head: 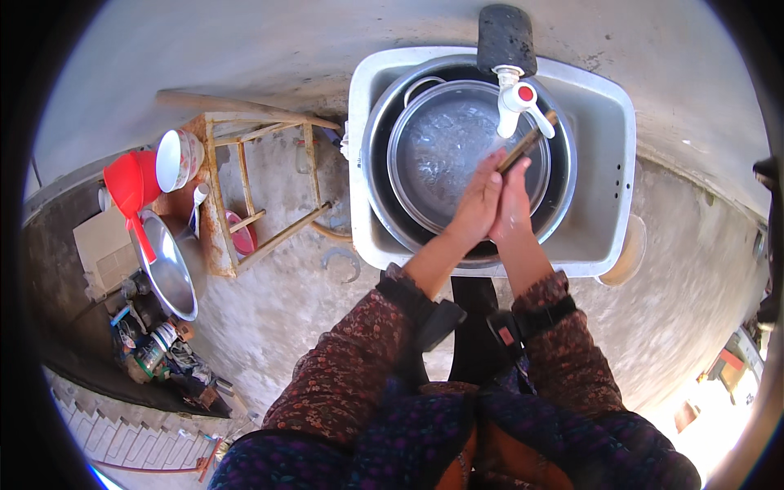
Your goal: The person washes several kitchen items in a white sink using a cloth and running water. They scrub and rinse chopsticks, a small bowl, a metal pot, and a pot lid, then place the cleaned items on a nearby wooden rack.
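My left hand [478, 205] and my right hand [513, 205] are pressed together, palm to palm, over a metal pot. Between them they clasp a thin bundle of brown sticks [528, 147], apparently chopsticks, slanting up to the right; the lower ends are hidden in the hands. Just above, a white plastic tap [509, 113] with a red-dotted lever runs water beside my fingers. The steel pot [429, 159], with a loop handle, holds rippling clear water. It sits inside a wider metal basin [378, 202], which stands in a white sink [603, 245].
Left of the sink a rusty metal frame [211, 202] lies on the concrete floor [275, 318]. White bowls [174, 160], a red plastic ladle [135, 184] and a steel basin [165, 263] are beside it. Clutter [153, 349] lies further left. A dark pipe sleeve [506, 40] surrounds the tap's inlet.
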Tool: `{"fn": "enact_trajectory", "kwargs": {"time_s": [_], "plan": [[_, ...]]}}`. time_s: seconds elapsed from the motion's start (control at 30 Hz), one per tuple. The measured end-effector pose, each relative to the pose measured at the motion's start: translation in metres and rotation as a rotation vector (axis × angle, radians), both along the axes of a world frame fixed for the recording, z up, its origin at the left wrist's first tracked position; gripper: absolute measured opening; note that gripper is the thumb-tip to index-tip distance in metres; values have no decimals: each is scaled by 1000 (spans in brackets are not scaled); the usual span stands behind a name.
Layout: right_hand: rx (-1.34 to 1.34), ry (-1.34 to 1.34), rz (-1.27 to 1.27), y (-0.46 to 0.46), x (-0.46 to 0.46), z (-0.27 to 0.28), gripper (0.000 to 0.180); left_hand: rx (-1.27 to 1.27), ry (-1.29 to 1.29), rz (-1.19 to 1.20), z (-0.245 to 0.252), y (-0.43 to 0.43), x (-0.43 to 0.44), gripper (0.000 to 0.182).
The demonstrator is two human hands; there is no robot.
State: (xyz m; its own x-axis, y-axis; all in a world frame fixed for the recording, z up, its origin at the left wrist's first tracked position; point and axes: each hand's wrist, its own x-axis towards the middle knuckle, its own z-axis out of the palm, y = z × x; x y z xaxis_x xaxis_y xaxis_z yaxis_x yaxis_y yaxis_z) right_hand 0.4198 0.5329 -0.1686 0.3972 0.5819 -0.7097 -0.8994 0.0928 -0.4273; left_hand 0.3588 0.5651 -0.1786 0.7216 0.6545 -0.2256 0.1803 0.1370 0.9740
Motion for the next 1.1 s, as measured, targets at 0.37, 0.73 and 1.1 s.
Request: {"fn": "enact_trajectory", "kwargs": {"time_s": [0.37, 0.73, 1.1], "plan": [[-32, -677, 82, -30, 39, 89, 39, 103, -28, -100, 77, -17, 40, 45], [-130, -1799, 923, -11, 65, 125, 20, -278, 178, 428, 52, 72, -74, 31], [-280, -2213, 1370, 18, 61, 18, 29, 165, 308, 174, 13, 87, -54, 26]]}}
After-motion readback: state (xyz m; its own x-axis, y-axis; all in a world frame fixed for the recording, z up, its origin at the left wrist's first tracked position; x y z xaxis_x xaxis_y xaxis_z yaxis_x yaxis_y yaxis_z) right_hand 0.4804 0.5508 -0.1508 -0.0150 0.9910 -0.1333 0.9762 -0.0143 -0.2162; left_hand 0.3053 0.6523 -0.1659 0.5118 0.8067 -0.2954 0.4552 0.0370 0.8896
